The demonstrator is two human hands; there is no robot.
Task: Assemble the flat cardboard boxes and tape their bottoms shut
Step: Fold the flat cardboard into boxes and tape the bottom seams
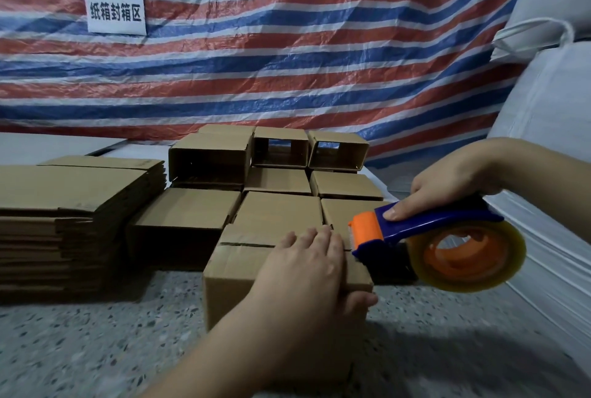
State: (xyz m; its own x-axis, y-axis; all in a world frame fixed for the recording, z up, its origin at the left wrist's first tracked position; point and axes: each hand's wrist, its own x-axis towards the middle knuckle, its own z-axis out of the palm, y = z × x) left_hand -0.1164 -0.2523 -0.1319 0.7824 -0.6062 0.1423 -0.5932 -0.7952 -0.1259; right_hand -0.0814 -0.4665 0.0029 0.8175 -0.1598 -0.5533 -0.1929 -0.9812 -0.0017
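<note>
A small brown cardboard box (236, 266) stands on the speckled floor in front of me, its closed flaps facing up with a seam across the top. My left hand (307, 266) lies flat on those flaps, fingers straight, thumb down the box's near side. My right hand (447, 180) grips the blue handle of a tape dispenser (425, 231) with an orange head and a clear tape roll (470, 257). The dispenser's orange head sits at the box's right edge, just beside my left fingertips.
Several assembled boxes (275, 180) stand in rows behind the one I hold. A tall stack of flat cardboard blanks (64, 215) lies at the left. A striped tarp with a white sign (115, 11) hangs behind. White sacks (550, 129) crowd the right side.
</note>
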